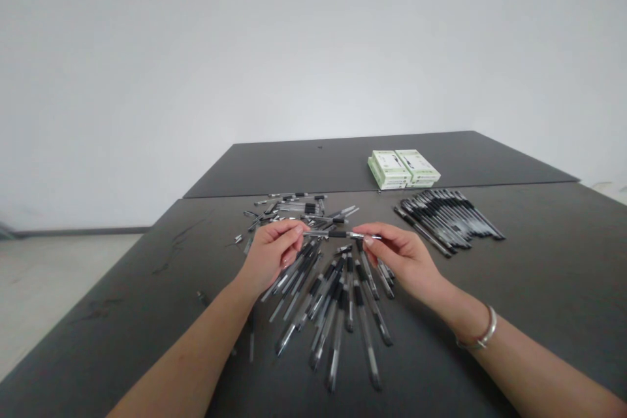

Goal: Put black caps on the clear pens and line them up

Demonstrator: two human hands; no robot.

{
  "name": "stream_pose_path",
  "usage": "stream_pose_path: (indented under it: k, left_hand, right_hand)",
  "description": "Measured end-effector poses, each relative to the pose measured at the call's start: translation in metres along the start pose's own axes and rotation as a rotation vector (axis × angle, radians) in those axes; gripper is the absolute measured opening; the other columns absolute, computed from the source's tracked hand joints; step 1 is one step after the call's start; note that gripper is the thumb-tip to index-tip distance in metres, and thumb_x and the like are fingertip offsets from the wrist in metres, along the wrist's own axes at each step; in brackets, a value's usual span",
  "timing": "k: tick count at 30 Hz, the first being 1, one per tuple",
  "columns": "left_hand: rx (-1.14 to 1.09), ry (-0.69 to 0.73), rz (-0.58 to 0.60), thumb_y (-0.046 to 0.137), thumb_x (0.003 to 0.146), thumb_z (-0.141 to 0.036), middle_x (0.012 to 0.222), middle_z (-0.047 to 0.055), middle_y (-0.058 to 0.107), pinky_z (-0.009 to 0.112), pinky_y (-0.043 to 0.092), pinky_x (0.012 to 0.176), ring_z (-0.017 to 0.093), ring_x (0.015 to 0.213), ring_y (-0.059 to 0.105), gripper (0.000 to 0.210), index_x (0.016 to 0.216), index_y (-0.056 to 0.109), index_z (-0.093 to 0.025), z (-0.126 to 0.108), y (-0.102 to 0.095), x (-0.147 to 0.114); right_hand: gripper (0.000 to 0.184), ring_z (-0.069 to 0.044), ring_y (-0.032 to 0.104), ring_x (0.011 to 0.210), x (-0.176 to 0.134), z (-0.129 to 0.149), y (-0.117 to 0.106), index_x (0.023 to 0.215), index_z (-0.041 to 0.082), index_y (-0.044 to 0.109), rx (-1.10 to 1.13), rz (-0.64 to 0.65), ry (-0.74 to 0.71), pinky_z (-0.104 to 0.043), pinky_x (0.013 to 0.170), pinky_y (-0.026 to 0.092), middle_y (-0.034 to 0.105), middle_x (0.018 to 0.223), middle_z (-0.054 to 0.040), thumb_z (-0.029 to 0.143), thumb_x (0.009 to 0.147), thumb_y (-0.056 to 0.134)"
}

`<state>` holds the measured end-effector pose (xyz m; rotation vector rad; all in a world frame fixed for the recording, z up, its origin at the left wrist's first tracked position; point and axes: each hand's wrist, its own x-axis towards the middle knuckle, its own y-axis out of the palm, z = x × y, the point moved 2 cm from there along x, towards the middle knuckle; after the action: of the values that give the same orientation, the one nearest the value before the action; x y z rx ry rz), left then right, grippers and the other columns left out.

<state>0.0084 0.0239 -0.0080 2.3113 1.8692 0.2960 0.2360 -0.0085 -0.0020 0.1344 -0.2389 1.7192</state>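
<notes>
A gel pen [337, 234] with a clear barrel and a black grip lies level between my two hands, above the table. My left hand [274, 251] pinches its clear barrel end between thumb and fingers. At the tip end, my right hand [399, 255] has its thumb and fingers closed on the pen; a thin point shows past them. Beneath both hands, a fanned heap of pens [337, 307] with black grips spreads toward me. Behind my left hand lie more loose pens and pen parts [298, 208], partly hidden by that hand.
To the right lies a neat row of pens [448, 219] side by side. Stacked white and green boxes [404, 170] stand farther back, near a seam across the dark table [514, 287]. Small loose pieces [238, 239] lie at the left. A pale wall rises behind.
</notes>
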Motion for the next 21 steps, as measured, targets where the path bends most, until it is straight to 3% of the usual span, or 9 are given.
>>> stream_pose_path:
  k: [6, 13, 21]
  left_hand:
    - [0.054, -0.004, 0.034, 0.071, 0.075, -0.028, 0.053, -0.002, 0.052, 0.016, 0.019, 0.035, 0.002, 0.036, 0.033, 0.016, 0.082, 0.072, -0.014, 0.0, 0.002, -0.002]
    - [0.081, 0.008, 0.077, 0.066, 0.08, -0.029, 0.058, -0.002, 0.054, 0.016, 0.022, 0.035, 0.002, 0.036, 0.035, 0.015, 0.087, 0.07, -0.016, 0.003, 0.002, -0.001]
    - [0.138, 0.016, 0.113, 0.063, 0.083, -0.033, 0.057, -0.004, 0.051, 0.016, 0.026, 0.036, 0.003, 0.036, 0.036, 0.017, 0.09, 0.068, -0.017, 0.008, 0.003, -0.003]
  right_hand:
    - [0.025, -0.011, 0.052, 0.055, 0.0, 0.004, 0.005, 0.1, 0.021, 0.066, -0.008, 0.021, -0.038, -0.024, 0.051, 0.044, 0.064, 0.073, -0.0011, 0.038, 0.081, 0.066]
    - [0.024, -0.013, 0.062, 0.062, 0.001, -0.004, 0.005, 0.089, 0.02, 0.059, 0.065, -0.001, 0.021, -0.024, 0.056, 0.049, 0.068, 0.073, -0.002, 0.037, 0.078, 0.07]
    - [0.025, -0.014, 0.063, 0.06, 0.002, -0.007, 0.004, 0.085, 0.019, 0.058, 0.084, -0.018, 0.027, -0.026, 0.057, 0.051, 0.068, 0.07, -0.0017, 0.039, 0.077, 0.071]
